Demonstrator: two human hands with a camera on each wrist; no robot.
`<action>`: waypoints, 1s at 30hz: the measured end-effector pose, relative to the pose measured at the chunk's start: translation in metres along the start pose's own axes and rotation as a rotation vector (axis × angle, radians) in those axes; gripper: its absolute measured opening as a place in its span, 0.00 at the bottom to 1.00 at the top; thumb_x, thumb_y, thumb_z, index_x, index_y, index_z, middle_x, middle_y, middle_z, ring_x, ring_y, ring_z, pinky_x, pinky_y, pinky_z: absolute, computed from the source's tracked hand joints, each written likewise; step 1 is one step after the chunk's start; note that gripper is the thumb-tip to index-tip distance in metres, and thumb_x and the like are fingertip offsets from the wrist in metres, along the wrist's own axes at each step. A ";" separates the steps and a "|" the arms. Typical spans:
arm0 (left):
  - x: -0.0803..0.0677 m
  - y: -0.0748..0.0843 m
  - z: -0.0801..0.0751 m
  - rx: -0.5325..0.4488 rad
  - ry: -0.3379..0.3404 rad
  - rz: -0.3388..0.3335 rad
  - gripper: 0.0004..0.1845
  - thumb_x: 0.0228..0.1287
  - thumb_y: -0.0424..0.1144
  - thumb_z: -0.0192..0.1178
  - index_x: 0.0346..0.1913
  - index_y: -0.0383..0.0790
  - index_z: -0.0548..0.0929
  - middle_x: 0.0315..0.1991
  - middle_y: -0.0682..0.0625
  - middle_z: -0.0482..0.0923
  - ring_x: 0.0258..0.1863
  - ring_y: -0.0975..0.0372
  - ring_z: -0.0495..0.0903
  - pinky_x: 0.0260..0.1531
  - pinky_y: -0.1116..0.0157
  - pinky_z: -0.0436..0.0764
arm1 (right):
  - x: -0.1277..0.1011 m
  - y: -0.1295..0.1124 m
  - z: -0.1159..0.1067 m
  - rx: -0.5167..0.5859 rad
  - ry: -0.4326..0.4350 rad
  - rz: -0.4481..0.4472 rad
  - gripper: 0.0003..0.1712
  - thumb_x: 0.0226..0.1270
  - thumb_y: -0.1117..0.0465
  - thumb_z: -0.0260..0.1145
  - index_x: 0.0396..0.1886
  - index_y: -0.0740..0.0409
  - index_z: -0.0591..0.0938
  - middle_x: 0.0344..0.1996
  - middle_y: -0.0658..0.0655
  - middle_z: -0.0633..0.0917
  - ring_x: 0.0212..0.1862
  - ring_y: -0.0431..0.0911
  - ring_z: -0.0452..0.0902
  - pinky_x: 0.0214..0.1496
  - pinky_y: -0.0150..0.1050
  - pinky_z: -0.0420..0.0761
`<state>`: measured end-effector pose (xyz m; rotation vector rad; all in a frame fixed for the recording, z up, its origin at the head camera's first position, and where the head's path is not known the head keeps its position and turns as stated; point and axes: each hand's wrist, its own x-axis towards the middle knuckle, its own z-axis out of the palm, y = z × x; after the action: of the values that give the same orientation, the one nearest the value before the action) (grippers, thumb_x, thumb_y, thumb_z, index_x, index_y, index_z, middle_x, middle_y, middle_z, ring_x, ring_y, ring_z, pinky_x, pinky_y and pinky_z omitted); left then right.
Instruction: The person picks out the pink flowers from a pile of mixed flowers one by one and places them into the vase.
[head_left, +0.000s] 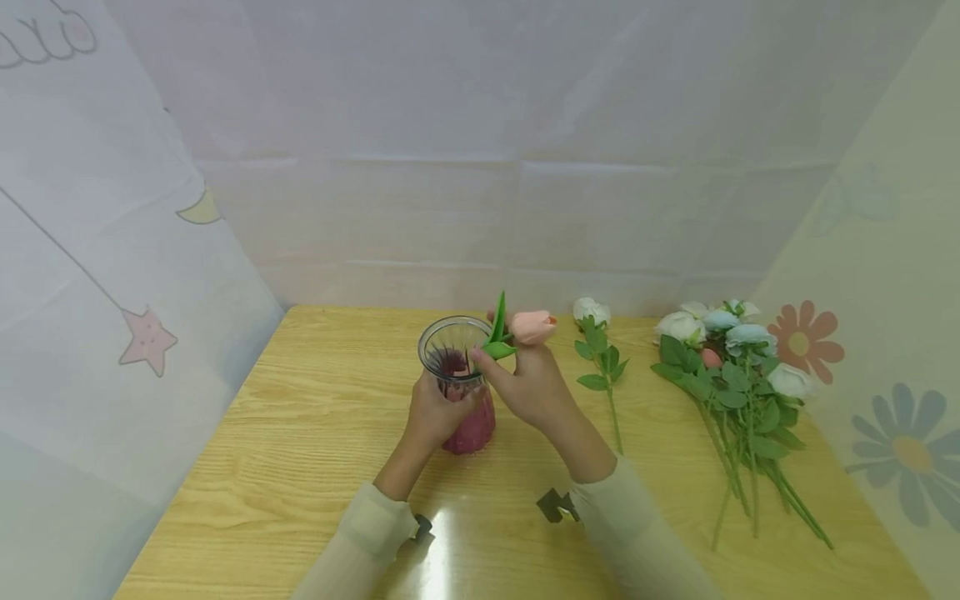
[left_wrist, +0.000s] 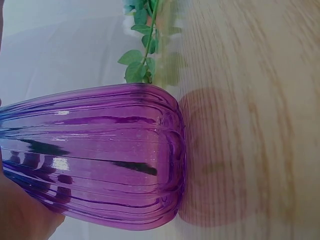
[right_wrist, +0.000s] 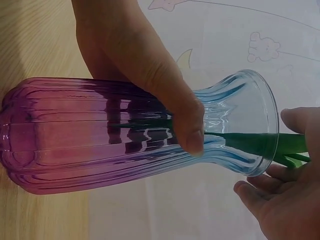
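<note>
A ribbed glass vase [head_left: 471,421], pink-purple below and clear bluish at its flared mouth, stands upright on the table. My left hand [head_left: 438,412] grips its narrow upper part, the thumb lying across the front in the right wrist view. A pink tulip [head_left: 533,327] with green leaves [right_wrist: 250,143] leans at the vase's mouth, its dark stem reaching down inside the glass. Around the tulip, just outside the rim, is my right hand [head_left: 531,385]. Its thumb and fingers stand apart on either side of the leaves in the right wrist view; the palm is partly out of frame.
One white rose [head_left: 592,312] on a leafy stem lies right of the vase. Farther right lies a pile of white and pale blue flowers [head_left: 750,340] with long green stems. The wooden table [head_left: 315,433] meets printed cloth walls at the back and sides.
</note>
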<state>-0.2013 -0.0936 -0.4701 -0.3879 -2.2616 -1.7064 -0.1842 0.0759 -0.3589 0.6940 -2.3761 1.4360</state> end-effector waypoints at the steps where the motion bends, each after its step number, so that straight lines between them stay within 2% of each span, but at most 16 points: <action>1: 0.000 0.000 0.000 -0.005 -0.002 0.003 0.32 0.55 0.37 0.75 0.60 0.37 0.71 0.51 0.41 0.81 0.54 0.50 0.81 0.56 0.50 0.82 | -0.001 0.001 0.000 -0.005 -0.014 -0.001 0.30 0.71 0.60 0.68 0.66 0.69 0.72 0.62 0.68 0.78 0.65 0.61 0.75 0.68 0.57 0.74; 7: 0.000 0.000 0.002 0.001 -0.001 0.017 0.31 0.54 0.36 0.74 0.59 0.39 0.71 0.51 0.44 0.81 0.53 0.52 0.82 0.55 0.52 0.83 | -0.004 0.008 0.002 -0.022 -0.073 0.007 0.32 0.74 0.57 0.65 0.70 0.68 0.68 0.62 0.70 0.76 0.68 0.61 0.72 0.69 0.58 0.73; 14: 0.001 0.000 0.001 0.023 0.010 0.035 0.29 0.53 0.37 0.74 0.56 0.38 0.71 0.47 0.44 0.82 0.48 0.53 0.83 0.50 0.53 0.85 | -0.009 0.017 -0.001 0.007 -0.116 0.055 0.22 0.76 0.54 0.63 0.63 0.59 0.73 0.62 0.60 0.79 0.70 0.56 0.71 0.72 0.54 0.71; 21: 0.001 0.000 0.000 0.025 0.009 0.032 0.31 0.53 0.38 0.75 0.58 0.37 0.71 0.49 0.43 0.81 0.51 0.51 0.83 0.53 0.53 0.84 | -0.020 0.029 -0.010 -0.023 -0.127 0.074 0.32 0.76 0.53 0.62 0.73 0.59 0.66 0.70 0.62 0.72 0.72 0.57 0.68 0.73 0.53 0.70; 30: 0.000 0.002 0.000 0.007 0.017 0.007 0.31 0.53 0.39 0.76 0.58 0.36 0.73 0.49 0.40 0.81 0.52 0.49 0.82 0.55 0.50 0.82 | -0.038 0.044 -0.025 -0.129 -0.123 0.149 0.36 0.76 0.45 0.61 0.76 0.56 0.65 0.71 0.62 0.72 0.70 0.60 0.70 0.69 0.60 0.72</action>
<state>-0.2006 -0.0931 -0.4680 -0.3781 -2.2517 -1.6913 -0.1758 0.1247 -0.3981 0.5995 -2.6383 1.3156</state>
